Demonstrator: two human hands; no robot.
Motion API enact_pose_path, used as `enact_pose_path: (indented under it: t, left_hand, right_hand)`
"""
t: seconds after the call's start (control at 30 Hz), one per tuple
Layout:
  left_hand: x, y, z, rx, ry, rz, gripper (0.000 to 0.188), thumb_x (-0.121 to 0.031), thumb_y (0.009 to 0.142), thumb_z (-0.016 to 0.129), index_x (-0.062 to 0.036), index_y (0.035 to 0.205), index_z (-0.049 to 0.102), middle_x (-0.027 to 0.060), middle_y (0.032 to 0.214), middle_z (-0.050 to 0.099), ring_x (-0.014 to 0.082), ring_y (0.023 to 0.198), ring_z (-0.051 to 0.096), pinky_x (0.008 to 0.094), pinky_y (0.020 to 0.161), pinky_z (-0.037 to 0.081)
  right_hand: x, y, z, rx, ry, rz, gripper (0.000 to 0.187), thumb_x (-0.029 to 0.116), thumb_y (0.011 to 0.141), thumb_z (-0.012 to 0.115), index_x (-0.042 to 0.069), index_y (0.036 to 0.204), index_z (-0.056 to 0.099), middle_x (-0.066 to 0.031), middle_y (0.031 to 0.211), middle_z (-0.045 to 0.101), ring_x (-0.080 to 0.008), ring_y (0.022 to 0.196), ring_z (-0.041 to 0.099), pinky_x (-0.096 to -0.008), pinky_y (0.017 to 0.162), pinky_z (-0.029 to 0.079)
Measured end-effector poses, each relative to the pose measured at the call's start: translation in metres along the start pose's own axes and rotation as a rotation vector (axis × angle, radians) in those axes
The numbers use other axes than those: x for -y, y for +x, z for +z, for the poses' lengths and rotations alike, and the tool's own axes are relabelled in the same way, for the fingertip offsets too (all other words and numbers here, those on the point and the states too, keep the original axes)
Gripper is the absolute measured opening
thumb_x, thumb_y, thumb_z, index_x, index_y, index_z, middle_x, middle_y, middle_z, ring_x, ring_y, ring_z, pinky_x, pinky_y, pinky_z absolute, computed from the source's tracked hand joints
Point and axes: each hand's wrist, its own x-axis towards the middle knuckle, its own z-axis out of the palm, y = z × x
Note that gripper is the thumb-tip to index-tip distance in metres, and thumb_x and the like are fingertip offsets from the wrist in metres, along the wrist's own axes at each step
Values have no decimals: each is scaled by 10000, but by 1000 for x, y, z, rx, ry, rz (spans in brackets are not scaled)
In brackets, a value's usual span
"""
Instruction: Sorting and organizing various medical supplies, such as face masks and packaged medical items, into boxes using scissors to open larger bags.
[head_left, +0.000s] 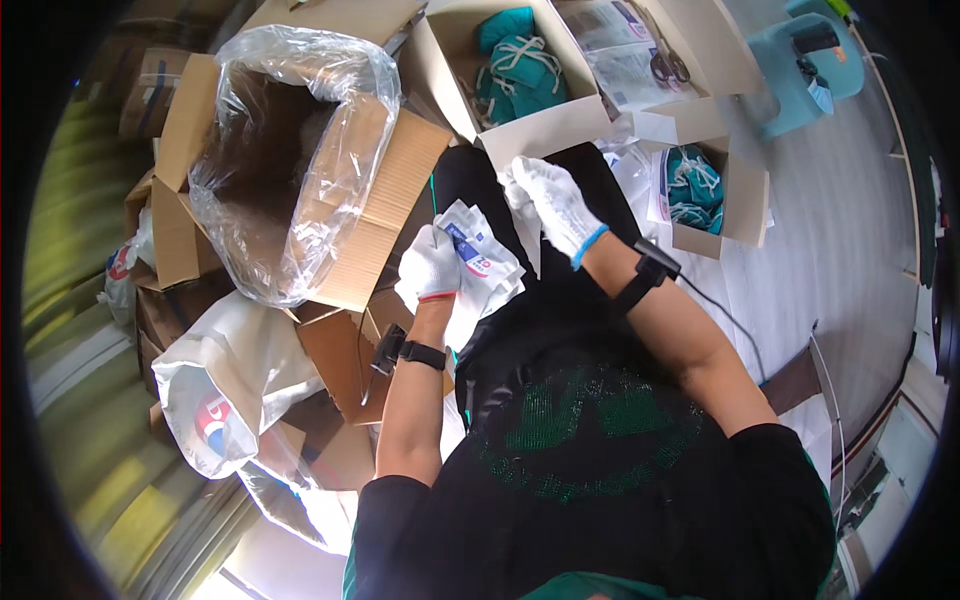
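Observation:
My left hand (430, 266), in a white knit glove, is closed round a small stack of printed plastic bags (482, 258) above my left thigh. My right hand (560, 205), gloved in white with a blue cuff, has its fingers curled together by the near flap of an open carton. Whatever those fingers hold, if anything, I cannot make out. Inside that carton (545, 132) lie folded green cloth bundles (522, 70) tied with white strings. To its right, another open carton (725, 50) contains flat printed plastic bags (625, 45) and scissors (668, 65).
A large cardboard box (400, 175) lined with clear plastic (345, 190) stands at the left. Below it lies a white plastic sack (240, 370). A smaller carton (745, 195) with green bundles sits at the right, near a light-blue plastic stool (845, 70).

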Motion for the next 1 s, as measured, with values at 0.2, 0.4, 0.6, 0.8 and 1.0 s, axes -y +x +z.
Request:
enact_pose_path:
  t: [0.2, 0.4, 0.6, 0.8, 1.0]
  left_hand:
    - [-31, -5, -11, -82, -46, 278, 353, -232, 960, 617, -45, 667, 559, 204, 631, 565, 364, 548, 582, 431, 503, 427]
    - [-38, -6, 1, -85, -172, 78, 436, -299, 995, 559, -16, 665, 540, 214, 632, 525, 384, 553, 539, 453, 533, 408]
    - [-30, 1, 12, 91, -80, -122, 472, -365, 976, 538, -1, 681, 599, 225, 663, 573, 387, 587, 571, 452, 570, 432]
    - [-14, 2, 33, 190, -225, -82, 462, -353, 985, 514, -34, 688, 664, 196, 675, 630, 402, 634, 624, 480, 591, 462]
    - [-18, -10, 40, 85, -111, 90, 462, -327, 975, 544, -59, 604, 612, 169, 608, 605, 375, 563, 605, 488, 542, 458]
  right_hand:
    - [13, -22, 30, 333, -881, 175, 281, 286, 942, 689, 33, 1057, 727, -27, 984, 699, -90, 904, 610, -290, 805, 503]
    - [-47, -3, 7, 61, 316, 231, 159, 132, 983, 574, 35, 988, 700, -79, 924, 691, -189, 850, 644, -313, 811, 508]
    - [-38, -13, 25, 9, 591, 240, 193, 64, 997, 496, 57, 817, 568, -54, 794, 565, -181, 758, 547, -309, 768, 485]
    - [-27, -35, 44, 67, 142, 194, 271, 39, 1003, 460, 56, 746, 542, -22, 691, 516, -114, 635, 468, -256, 599, 388]
    - [-25, -75, 43, 30, -6, 188, 254, 74, 1005, 512, 42, 767, 593, -10, 724, 560, -88, 641, 493, -253, 591, 413]
